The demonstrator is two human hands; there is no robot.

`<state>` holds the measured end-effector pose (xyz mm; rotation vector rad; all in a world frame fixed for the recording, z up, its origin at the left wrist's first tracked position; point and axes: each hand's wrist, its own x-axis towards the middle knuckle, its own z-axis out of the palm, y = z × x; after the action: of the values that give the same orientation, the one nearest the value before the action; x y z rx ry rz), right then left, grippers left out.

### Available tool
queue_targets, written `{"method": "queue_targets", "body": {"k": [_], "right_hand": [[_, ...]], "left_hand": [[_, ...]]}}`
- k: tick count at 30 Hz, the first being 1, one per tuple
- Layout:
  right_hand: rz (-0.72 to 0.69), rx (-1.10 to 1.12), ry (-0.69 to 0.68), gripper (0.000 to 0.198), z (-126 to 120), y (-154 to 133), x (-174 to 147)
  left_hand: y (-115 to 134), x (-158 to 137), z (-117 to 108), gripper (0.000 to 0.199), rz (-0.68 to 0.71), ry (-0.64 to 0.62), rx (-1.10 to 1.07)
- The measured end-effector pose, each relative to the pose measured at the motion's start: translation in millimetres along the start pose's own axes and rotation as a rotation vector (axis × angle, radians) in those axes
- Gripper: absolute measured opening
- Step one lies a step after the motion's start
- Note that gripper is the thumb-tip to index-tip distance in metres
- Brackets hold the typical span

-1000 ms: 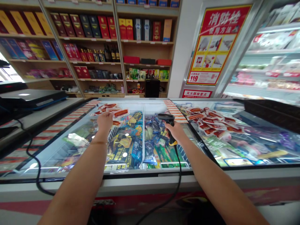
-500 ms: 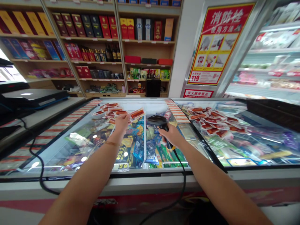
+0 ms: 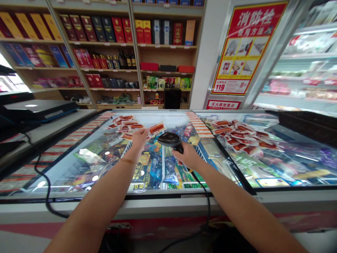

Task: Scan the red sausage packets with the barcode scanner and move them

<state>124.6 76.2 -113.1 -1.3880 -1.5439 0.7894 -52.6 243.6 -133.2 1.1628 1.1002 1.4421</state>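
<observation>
My left hand (image 3: 140, 136) pinches one end of a clear-wrapped sausage pack (image 3: 157, 128), held just above the glass lid of a chest freezer. In my right hand (image 3: 188, 154) is a black corded barcode scanner (image 3: 170, 138), my fingers wrapped round its grip. The scanner's head is close to the sausage pack but apart from it. Left of my left hand, several similar sausage packs (image 3: 123, 123) lie on the glass. A larger pile of sausage packs (image 3: 237, 135) rests on the lid to the right.
Through the freezer's glass lid (image 3: 97, 144) show bagged frozen goods. The scanner's black cable (image 3: 207, 200) hangs over the front edge. A flat black device (image 3: 39, 109) stands on the left counter, a dark brown box (image 3: 308, 126) at the right. Shelves of boxes (image 3: 105, 30) line the back.
The scanner in my right hand has moved left, nearer the sausage pack, and turned its head more toward it. My left hand with the pack has shifted slightly right.
</observation>
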Motion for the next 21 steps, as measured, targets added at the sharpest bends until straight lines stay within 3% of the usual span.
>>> {"method": "queue_targets", "body": {"k": [5, 15, 21], "right_hand": [[-0.011, 0.006, 0.0, 0.012, -1, -2, -1], [0.025, 0.011, 0.028, 0.014, -7, 11, 8], [0.12, 0.063, 0.183, 0.013, -50, 17, 16]], "left_hand": [[-4, 2, 0, 0.012, 0.018, -0.003, 0.017], [-2, -1, 0, 0.008, -0.072, 0.024, -0.037], [6, -14, 26, 0.006, -0.163, 0.018, -0.008]]}}
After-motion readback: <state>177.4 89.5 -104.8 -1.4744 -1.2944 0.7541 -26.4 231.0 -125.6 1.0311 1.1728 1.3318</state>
